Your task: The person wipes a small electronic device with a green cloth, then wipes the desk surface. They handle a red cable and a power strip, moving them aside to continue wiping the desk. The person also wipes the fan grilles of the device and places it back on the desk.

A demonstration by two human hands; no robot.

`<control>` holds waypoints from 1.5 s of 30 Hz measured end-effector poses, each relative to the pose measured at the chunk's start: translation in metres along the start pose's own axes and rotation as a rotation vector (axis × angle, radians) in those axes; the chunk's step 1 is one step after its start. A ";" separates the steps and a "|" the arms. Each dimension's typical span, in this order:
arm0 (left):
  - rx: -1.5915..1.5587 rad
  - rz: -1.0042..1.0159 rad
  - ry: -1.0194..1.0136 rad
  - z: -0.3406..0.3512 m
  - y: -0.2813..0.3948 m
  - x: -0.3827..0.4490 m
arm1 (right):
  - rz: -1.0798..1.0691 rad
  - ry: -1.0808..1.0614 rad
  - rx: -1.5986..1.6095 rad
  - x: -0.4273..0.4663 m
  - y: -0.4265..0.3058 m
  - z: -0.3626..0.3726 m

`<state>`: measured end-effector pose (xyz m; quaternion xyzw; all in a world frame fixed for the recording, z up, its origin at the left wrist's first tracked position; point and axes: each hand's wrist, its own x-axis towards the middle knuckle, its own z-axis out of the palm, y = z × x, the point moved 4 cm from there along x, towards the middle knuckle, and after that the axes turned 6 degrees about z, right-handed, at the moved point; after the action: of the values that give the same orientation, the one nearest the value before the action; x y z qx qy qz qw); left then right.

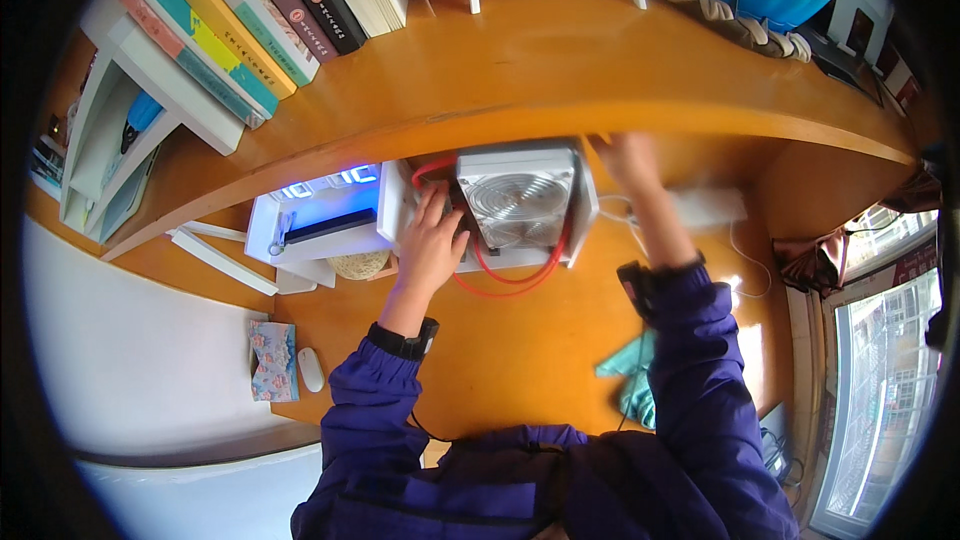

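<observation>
Beneath the upper shelf, a white twin-fan unit stands in a white holder. Red tubing loops below it. My left hand lies against the left side of the unit, its fingers extended beside the tubing; whether they grip anything is unclear. My right hand is blurred, just right of the holder near the shelf's front edge, with its fingertips partly hidden. A white power strip with white cables lies to the right of that hand.
The wooden shelf overhangs the work area and holds leaning books. A white organizer with a lit digital clock is at left. A teal cloth, a white mouse and a patterned tissue pack lie on the desk.
</observation>
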<state>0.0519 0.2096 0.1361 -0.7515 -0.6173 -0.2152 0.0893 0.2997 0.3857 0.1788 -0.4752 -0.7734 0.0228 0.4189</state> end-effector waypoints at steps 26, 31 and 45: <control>-0.233 0.018 0.020 0.066 0.133 0.033 | 0.072 0.151 0.371 -0.047 -0.003 -0.022; -0.188 0.007 0.017 0.080 0.129 0.042 | 0.522 -0.092 0.674 -0.076 0.008 -0.004; -0.277 -0.115 -0.183 0.105 0.125 0.030 | 0.499 -0.380 1.147 -0.158 0.009 0.016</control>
<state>0.1997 0.2505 0.0725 -0.7366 -0.6290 -0.2335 -0.0844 0.3264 0.2777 0.0652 -0.3292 -0.5656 0.6121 0.4440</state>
